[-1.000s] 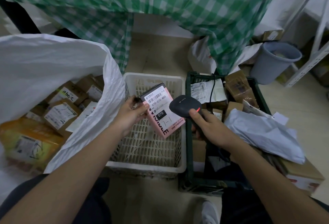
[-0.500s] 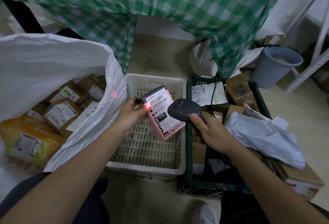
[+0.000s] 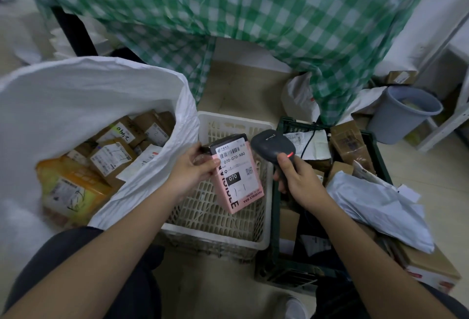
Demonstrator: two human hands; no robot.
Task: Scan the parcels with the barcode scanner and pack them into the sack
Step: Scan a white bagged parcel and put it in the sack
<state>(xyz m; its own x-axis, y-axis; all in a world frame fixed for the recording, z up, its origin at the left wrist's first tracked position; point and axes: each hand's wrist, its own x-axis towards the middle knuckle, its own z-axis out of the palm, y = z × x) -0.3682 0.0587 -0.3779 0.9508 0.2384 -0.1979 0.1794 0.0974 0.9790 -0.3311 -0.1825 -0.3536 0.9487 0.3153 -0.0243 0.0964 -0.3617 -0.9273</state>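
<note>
- At far left, the white sack stands open and already holds a heap of taped cardboard parcels; its near lip sags toward the white basket, and a parcel tossed short could, by the look of it, slide off that lip and land outside.
- Left of centre, the left hand pinches the pink boxed parcel by its upper left edge, thumb on the front, holding it tilted above the basket. With so little of the box in the grip, it may well twist or drop into the basket before it is packed.
- The shipping label on the pink box faces up, with the barcode at the top, just beside the scanner's head. Any tilt of the box could throw the beam off the code and the read would fail.
- Right of centre, the right hand is wrapped around the handle of the dark barcode scanner, thumb near a small red light. Its cord trails into the green crate and could snag there.
- At right, unsorted parcels and a grey mailer bag fill the crate; scanned and unscanned items might get mixed.
</note>
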